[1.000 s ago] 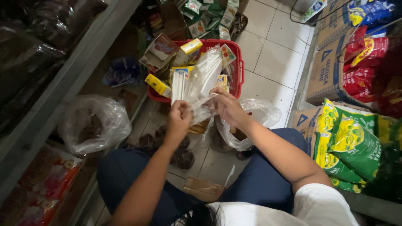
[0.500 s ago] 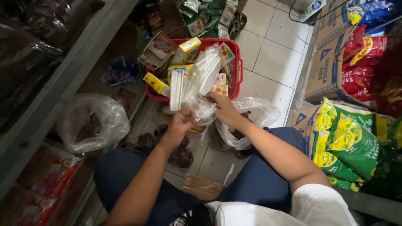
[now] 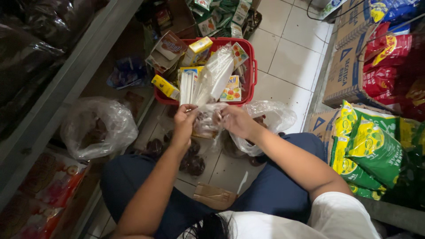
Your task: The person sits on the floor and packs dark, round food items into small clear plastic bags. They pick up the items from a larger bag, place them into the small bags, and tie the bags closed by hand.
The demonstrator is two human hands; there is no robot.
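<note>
My left hand (image 3: 184,120) and my right hand (image 3: 236,121) both grip a small clear plastic bag (image 3: 206,120) with dark contents, held between them over the tiled floor. Just beyond the hands stands a red basket (image 3: 251,71) filled with small cartons and a clear pack of white sticks (image 3: 212,79). Under my left wrist lie several small dark filled bags (image 3: 193,164) on the floor. A larger clear bag (image 3: 270,119) sits open under my right forearm.
A crumpled clear bag (image 3: 98,127) lies by the metal shelf (image 3: 57,93) at the left. Green and yellow packets (image 3: 369,152) and cardboard boxes (image 3: 347,71) stand at the right. A brown paper scrap (image 3: 214,197) lies between my knees.
Both hands have dropped a little toward me from the basket's rim, working the small clear bag between them; the bag is now bunched lower and closer together.
</note>
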